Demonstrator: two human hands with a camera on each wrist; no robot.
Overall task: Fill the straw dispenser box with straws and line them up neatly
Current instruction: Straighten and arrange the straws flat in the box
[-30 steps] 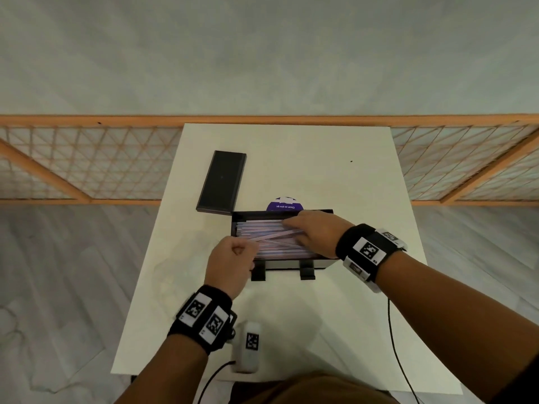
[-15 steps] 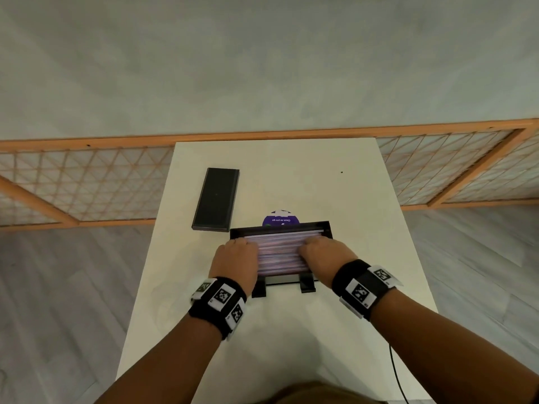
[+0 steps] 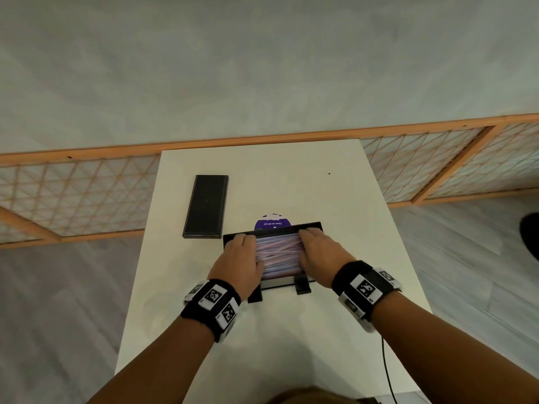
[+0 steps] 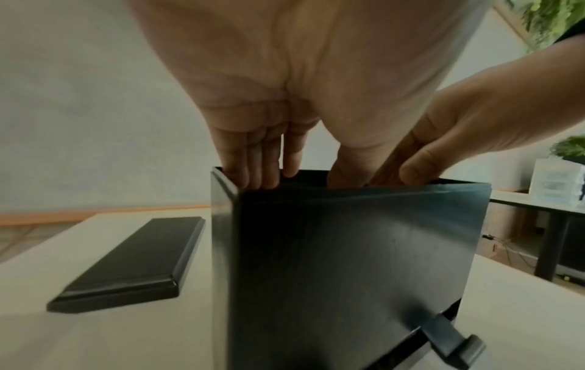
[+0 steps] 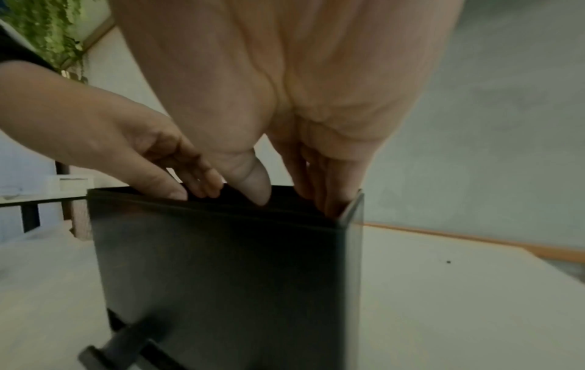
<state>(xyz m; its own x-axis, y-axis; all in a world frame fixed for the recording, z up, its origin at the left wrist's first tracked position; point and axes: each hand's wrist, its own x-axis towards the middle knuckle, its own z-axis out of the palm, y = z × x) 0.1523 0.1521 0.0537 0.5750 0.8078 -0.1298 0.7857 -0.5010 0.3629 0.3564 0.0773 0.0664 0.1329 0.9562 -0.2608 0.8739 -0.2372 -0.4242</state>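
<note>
Stood one black box (image 3: 309, 226) near the middle of the white table (image 3: 262, 176), open at the top and filled with straws (image 3: 278, 253), a few lying crossed over the rest. Reached into it with both hands: left hand (image 3: 239, 262) at the left end, right hand (image 3: 319, 258) at the right end, fingers straight and together, pressing on the straws rather than gripping any. Seen from the wrist views only as fingertips dipping behind the front wall; contact with the straw ends probably there, but hidden.

Risks, as judged: pushing inward too hard could have buckled or bent the crossed straws instead of squaring them; pressing down unevenly could have tipped the box forward on its two front feet (image 3: 302, 284); lifting the hands fast might have dragged a straw out over the rim.

Counted: one box, one flat black lid (image 3: 207, 207) lying apart to the left, one purple round thing (image 3: 272, 223) behind the box, two hands. Straws too many and too blurred to count.
</note>
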